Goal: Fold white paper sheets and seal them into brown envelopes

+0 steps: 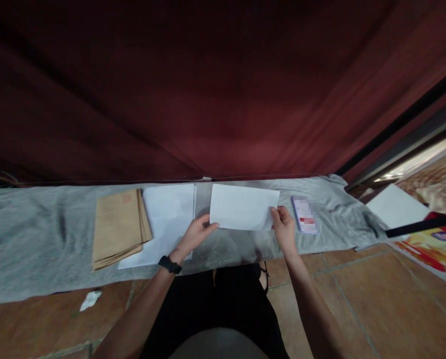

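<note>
A white sheet of paper (244, 207), wider than it is tall, is held between my two hands above the grey cloth. My left hand (198, 232) pinches its lower left corner, thumb on top. At the lower right edge, my right hand (283, 227) grips the same sheet between thumb and fingers. Left of it lies a stack of larger white paper (166, 212). Several brown envelopes (116, 224) overlap that stack's left side. To the right of my right hand rests a phone (306, 215) with a lit screen.
A grey cloth (39, 234) covers the long narrow surface before me. Behind it hangs a dark red curtain (223, 109). A crumpled white scrap (91, 300) lies on the tiled floor (342, 294). On the right are a dark metal bar (425, 224) and a colourful printed package (440, 249).
</note>
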Tool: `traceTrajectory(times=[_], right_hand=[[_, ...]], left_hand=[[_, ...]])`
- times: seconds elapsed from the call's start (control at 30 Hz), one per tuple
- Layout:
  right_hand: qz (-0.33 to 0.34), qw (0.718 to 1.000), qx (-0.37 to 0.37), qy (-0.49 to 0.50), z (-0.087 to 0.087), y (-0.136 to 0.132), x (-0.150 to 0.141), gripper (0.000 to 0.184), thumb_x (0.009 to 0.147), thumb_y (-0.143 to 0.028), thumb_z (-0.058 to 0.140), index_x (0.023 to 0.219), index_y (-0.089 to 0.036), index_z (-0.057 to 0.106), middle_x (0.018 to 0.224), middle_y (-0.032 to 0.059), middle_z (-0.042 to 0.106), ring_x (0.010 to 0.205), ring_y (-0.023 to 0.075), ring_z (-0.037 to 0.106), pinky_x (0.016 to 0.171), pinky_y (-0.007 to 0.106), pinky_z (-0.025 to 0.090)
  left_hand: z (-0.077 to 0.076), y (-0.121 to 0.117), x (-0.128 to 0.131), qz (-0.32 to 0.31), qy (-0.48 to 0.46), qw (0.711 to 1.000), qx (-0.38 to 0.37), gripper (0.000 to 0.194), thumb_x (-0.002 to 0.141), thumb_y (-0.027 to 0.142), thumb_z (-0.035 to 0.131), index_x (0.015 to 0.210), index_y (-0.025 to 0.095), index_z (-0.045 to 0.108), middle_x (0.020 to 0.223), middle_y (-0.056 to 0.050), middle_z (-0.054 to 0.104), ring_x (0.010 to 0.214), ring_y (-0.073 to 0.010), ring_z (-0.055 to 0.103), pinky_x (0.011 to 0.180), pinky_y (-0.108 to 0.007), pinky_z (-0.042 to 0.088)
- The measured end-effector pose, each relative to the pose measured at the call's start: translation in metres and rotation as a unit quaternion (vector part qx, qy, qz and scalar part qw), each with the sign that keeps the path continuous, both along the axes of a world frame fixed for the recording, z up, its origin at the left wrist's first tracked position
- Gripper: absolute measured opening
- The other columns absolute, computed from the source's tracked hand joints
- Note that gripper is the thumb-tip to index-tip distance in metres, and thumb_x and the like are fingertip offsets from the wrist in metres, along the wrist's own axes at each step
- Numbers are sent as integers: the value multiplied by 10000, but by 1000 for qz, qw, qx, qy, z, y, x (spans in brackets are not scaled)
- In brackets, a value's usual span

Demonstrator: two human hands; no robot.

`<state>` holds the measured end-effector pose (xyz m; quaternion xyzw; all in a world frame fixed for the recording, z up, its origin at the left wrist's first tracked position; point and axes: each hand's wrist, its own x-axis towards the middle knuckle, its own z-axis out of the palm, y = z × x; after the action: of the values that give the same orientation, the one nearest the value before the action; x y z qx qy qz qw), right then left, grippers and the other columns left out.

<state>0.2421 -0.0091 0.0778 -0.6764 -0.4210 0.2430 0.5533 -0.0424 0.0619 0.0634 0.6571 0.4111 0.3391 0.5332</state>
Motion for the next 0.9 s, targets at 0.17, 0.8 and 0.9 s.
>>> traceTrajectory(times=[0.17, 0.8, 0.9], right_hand=[[-50, 995, 83, -7, 50, 8, 6, 401, 840, -594, 606, 788, -196, 591, 607, -67, 485, 555, 108, 384, 527, 228, 327], [157, 954, 4, -256, -79, -38, 1, 467, 940, -174, 351, 1365, -196, 545, 1364, 134, 587, 1279, 241, 535, 1082, 472, 437], [267, 899, 17, -346, -86, -69, -1, 573, 901, -100, 375, 1446, -243, 479, 1465, 91, 525, 1370, 229, 465, 1162, 512, 362]], left_hand=[[39, -4, 8, 50, -27, 998, 30, 323, 847, 522, 632, 873, 202, 597, 824, -3, 682, 771, -157, 622, 690, -244, 484], [-35, 5, 12, 188, 269, 943, 53, 156, 854, 268, 590, 713, 230, 536, 611, 26, 559, 650, -173, 588, 638, -267, 399], [-36, 4, 13, 192, 307, 931, 47, 44, 869, 265, 591, 873, 228, 613, 689, 0, 645, 722, -200, 649, 664, -275, 429]])
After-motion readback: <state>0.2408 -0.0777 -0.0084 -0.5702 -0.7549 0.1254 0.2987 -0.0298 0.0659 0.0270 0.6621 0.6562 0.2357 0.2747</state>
